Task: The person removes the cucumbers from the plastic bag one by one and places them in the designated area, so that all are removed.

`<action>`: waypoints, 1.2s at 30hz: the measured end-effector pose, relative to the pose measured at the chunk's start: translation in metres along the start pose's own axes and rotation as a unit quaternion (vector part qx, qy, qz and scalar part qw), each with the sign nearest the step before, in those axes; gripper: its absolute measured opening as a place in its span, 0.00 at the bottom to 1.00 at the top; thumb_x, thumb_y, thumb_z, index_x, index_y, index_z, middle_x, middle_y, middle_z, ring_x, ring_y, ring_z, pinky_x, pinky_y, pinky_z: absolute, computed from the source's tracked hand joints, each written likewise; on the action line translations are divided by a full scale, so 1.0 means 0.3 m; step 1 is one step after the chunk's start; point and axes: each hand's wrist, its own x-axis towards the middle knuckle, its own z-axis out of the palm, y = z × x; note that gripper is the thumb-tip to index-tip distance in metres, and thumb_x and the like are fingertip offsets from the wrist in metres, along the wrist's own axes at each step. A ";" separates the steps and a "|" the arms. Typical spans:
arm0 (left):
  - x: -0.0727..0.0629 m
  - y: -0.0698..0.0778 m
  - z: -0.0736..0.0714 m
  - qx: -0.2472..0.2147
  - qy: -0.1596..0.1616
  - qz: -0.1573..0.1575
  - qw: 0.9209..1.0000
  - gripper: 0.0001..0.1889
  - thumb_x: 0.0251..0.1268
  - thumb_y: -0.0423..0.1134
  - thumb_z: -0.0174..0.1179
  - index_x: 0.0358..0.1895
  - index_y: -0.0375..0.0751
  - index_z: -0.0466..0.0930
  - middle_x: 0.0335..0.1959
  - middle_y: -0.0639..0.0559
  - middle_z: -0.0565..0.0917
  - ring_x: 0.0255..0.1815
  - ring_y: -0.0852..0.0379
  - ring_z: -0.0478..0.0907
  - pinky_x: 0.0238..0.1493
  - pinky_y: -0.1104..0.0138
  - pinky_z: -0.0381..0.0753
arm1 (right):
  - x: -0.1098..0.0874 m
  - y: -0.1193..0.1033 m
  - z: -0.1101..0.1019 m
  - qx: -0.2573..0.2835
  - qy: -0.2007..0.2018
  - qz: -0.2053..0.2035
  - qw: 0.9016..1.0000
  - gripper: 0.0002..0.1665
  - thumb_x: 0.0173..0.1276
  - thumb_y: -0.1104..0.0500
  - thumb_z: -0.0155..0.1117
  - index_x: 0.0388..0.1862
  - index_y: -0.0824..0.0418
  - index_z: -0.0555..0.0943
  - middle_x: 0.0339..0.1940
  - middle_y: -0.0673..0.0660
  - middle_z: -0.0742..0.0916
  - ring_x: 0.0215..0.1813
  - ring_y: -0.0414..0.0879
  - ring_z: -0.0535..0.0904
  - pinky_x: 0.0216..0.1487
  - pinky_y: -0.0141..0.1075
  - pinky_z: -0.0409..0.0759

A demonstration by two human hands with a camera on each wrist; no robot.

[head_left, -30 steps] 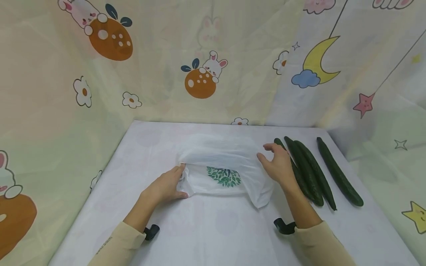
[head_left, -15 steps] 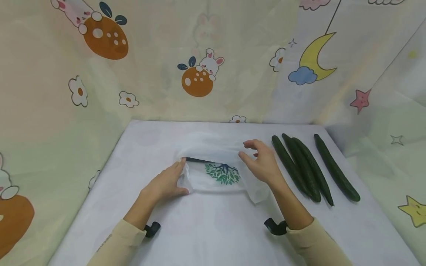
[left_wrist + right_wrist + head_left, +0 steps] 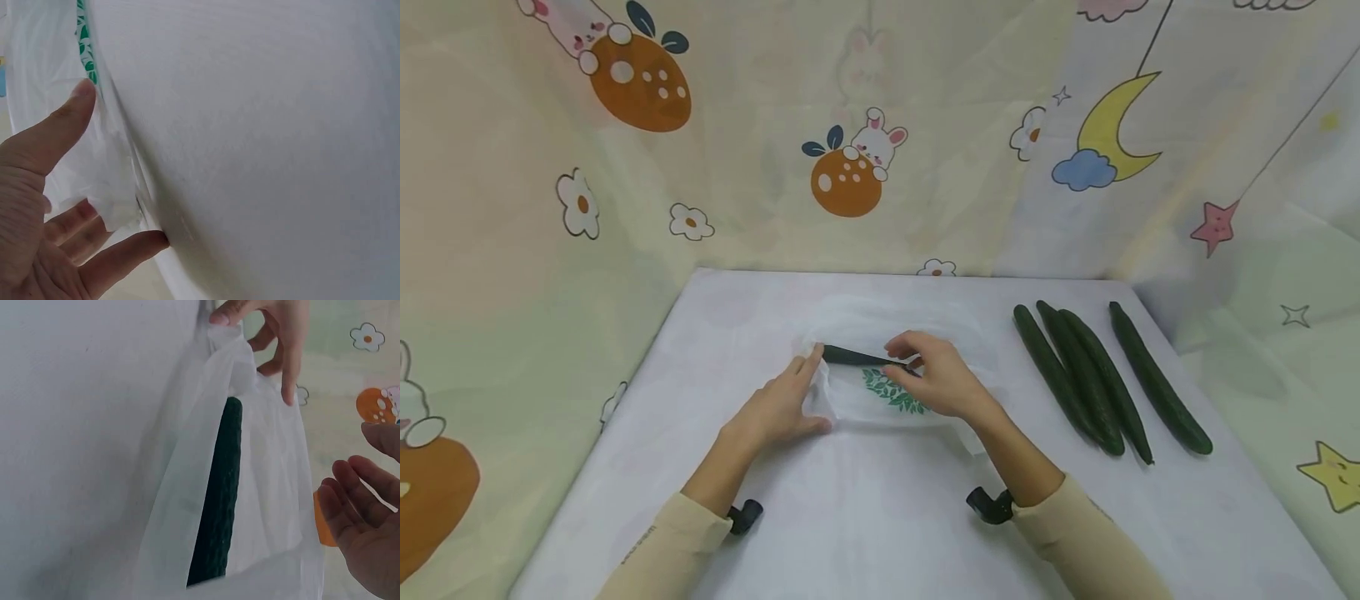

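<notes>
A white plastic bag [image 3: 853,407] with a green leafy tree print lies across the middle of the table. Through its parted mouth shows a dark green cucumber [image 3: 220,494], its lower end hidden by the plastic. My left hand [image 3: 778,407] is at the bag's left end, thumb and fingers spread apart against the plastic. Over the print hovers my right hand [image 3: 942,377], fingers loosely bent, overlapping the cucumber's right end in the head view. In the right wrist view the same hand's fingertips [image 3: 331,497] stand apart from the bag, with nothing between them.
To the right of the bag, several cucumbers [image 3: 1086,387] lie slanted on the white table [image 3: 850,517]; one cucumber [image 3: 1159,379] is set apart at the far right. A patterned cloth backdrop [image 3: 745,150] rises behind the table. Small black cameras [image 3: 745,517] sit at both wrists.
My right hand has moved left, from beside the loose cucumbers to over the bag's mouth. The mouth has parted wider, showing more of the cucumber inside. My left hand stays nearly in place.
</notes>
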 end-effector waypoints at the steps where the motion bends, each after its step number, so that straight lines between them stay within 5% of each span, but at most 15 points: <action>1: 0.000 0.001 0.003 -0.002 -0.003 0.000 1.000 0.67 0.52 0.59 0.78 0.85 0.55 0.35 0.71 0.42 0.69 0.48 0.47 0.81 0.51 0.46 0.83 | 0.007 -0.004 0.007 0.000 -0.011 -0.002 1.000 0.20 0.72 0.56 0.69 0.58 0.64 0.82 0.54 0.57 0.87 0.56 0.51 0.83 0.56 0.45 0.85; 5: 0.001 0.006 0.016 0.004 -0.013 0.003 1.000 0.68 0.51 0.60 0.78 0.85 0.56 0.35 0.68 0.44 0.71 0.45 0.49 0.81 0.49 0.48 0.83 | 0.027 -0.010 0.026 -0.001 -0.038 -0.003 0.999 0.20 0.72 0.55 0.69 0.58 0.64 0.82 0.55 0.59 0.87 0.57 0.52 0.83 0.57 0.45 0.85; 14: -0.005 -0.003 0.018 0.011 -0.010 0.006 1.000 0.66 0.50 0.66 0.76 0.85 0.51 0.41 0.71 0.46 0.72 0.53 0.46 0.82 0.53 0.46 0.83 | 0.042 -0.020 0.083 0.000 -0.093 -0.015 0.996 0.16 0.73 0.54 0.69 0.55 0.60 0.83 0.51 0.58 0.88 0.53 0.50 0.85 0.58 0.44 0.84; 23: -0.011 -0.004 0.011 0.010 -0.017 -0.002 1.000 0.64 0.52 0.74 0.69 0.84 0.44 0.47 0.75 0.44 0.70 0.60 0.41 0.81 0.54 0.44 0.83 | 0.062 -0.031 0.138 0.007 -0.126 -0.023 0.992 0.19 0.74 0.54 0.67 0.57 0.63 0.82 0.55 0.61 0.88 0.58 0.58 0.84 0.62 0.48 0.82; 36: -0.017 -0.014 0.018 0.013 -0.010 -0.006 1.000 0.55 0.65 0.73 0.57 0.84 0.44 0.47 0.76 0.44 0.70 0.64 0.40 0.79 0.57 0.43 0.81 | 0.098 -0.024 0.190 0.009 -0.159 -0.017 0.987 0.22 0.75 0.53 0.66 0.61 0.65 0.81 0.59 0.61 0.86 0.63 0.60 0.81 0.65 0.53 0.79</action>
